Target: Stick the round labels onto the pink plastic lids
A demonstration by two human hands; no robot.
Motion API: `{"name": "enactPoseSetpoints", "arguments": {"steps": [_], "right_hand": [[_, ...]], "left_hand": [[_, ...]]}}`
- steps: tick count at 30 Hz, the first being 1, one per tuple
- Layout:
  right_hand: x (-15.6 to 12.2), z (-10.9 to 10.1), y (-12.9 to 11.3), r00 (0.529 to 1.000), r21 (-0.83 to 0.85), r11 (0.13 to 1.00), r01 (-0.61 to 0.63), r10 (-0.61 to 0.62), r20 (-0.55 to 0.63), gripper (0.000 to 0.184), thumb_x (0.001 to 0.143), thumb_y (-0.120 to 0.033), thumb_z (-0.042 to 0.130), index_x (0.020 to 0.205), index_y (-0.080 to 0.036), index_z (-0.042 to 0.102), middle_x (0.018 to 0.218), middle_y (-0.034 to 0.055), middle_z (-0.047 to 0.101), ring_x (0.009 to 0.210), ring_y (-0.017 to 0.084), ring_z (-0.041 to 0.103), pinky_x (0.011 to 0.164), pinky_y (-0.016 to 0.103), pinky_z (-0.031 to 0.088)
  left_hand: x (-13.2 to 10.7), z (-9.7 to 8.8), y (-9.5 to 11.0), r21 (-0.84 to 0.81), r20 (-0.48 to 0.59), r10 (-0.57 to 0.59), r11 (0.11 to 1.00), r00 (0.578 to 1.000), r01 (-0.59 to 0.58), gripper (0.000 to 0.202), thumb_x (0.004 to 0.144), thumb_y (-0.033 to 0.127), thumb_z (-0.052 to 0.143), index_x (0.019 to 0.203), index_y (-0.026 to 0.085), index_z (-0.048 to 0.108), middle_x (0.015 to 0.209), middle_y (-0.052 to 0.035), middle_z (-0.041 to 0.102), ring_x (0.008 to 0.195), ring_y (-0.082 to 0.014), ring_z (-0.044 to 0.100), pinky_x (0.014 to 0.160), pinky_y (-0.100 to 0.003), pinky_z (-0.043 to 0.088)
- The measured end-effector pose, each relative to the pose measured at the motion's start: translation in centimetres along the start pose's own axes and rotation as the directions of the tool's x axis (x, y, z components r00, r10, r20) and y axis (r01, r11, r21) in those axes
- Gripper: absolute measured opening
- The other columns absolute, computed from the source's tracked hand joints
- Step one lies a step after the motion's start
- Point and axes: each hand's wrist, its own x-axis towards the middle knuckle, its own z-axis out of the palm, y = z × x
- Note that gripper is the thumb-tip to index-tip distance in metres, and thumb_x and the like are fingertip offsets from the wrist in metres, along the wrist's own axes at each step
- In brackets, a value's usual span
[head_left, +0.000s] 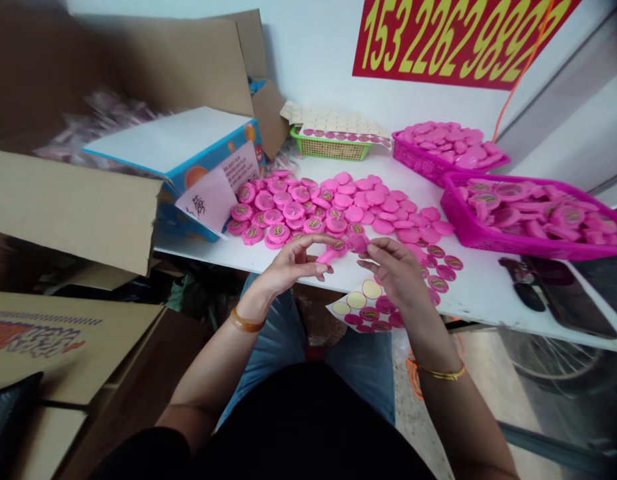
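Note:
My left hand (288, 265) is closed on a pink round plastic case (328, 256), pinched between thumb and fingers above the table's front edge. Close beside it, the fingertips of my right hand (401, 272) pinch a pink piece (357, 243); whether it joins the case or is a separate part or sticker, I cannot tell. Below my right hand lies a sheet of round pink stickers (369, 313), with bare cream circles where some are peeled off. Behind my hands spreads a pile of pink cases (293, 211), labelled ones on the left and plain ones (376, 198) on the right.
Two magenta baskets (451, 193) of pink parts stand at the right. A green basket (333, 148) with sticker sheets on top is at the back. Open cardboard boxes (73, 207) and a blue box (213, 160) crowd the left. A dark phone (571, 297) lies at the right edge.

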Motion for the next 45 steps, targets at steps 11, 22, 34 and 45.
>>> {"name": "enactPoseSetpoints", "arguments": {"steps": [11, 22, 34, 45], "right_hand": [[0.5, -0.1, -4.0, 0.765, -0.786, 0.009, 0.619, -0.233, 0.6, 0.011, 0.084, -0.018, 0.054, 0.081, -0.021, 0.064, 0.079, 0.0067, 0.064, 0.083, 0.024, 0.054, 0.071, 0.035, 0.039], [-0.2, -0.4, -1.6, 0.923, -0.376, 0.866, 0.328, -0.379, -0.068, 0.021, 0.076, -0.033, 0.072, 0.096, -0.027, 0.072, 0.087, 0.0002, 0.07, 0.076, 0.016, 0.06, 0.074, 0.032, 0.048], [0.8, 1.2, 0.6, 0.97, -0.26, 0.939, 0.224, -0.24, -0.033, 0.009, 0.069, -0.031, 0.076, 0.072, -0.024, 0.072, 0.069, -0.0036, 0.067, 0.064, 0.012, 0.055, 0.064, 0.026, 0.044], [1.4, 0.1, 0.7, 0.912, -0.325, 0.893, 0.31, -0.376, -0.163, 0.01, 0.075, -0.031, 0.069, 0.073, -0.022, 0.066, 0.067, -0.0047, 0.059, 0.064, 0.011, 0.051, 0.066, 0.027, 0.041]], "left_hand": [[0.8, 2.1, 2.5, 0.484, 0.178, 0.005, 0.87, 0.984, -0.092, 0.055, 0.062, 0.018, 0.078, 0.116, 0.025, 0.069, 0.135, -0.0108, 0.055, 0.128, -0.0307, 0.047, 0.082, -0.03, 0.053], [-0.1, -0.1, -1.3, -0.295, 0.066, -0.101, 0.948, 0.993, 0.116, 0.063, 0.071, 0.034, 0.071, 0.13, 0.017, 0.059, 0.113, -0.0136, 0.068, 0.078, -0.0178, 0.068, 0.055, -0.02, 0.052], [-0.1, 0.3, -2.6, -0.432, 0.075, -0.142, 0.888, 0.987, 0.161, 0.066, 0.069, 0.034, 0.073, 0.128, 0.01, 0.057, 0.094, -0.0132, 0.071, 0.078, -0.0187, 0.069, 0.057, -0.019, 0.055], [0.8, 0.4, -3.2, -0.621, 0.041, -0.208, 0.76, 0.977, 0.188, 0.049, 0.087, 0.036, 0.054, 0.129, 0.011, 0.051, 0.122, -0.0193, 0.062, 0.109, -0.0294, 0.064, 0.076, -0.029, 0.057]]}}
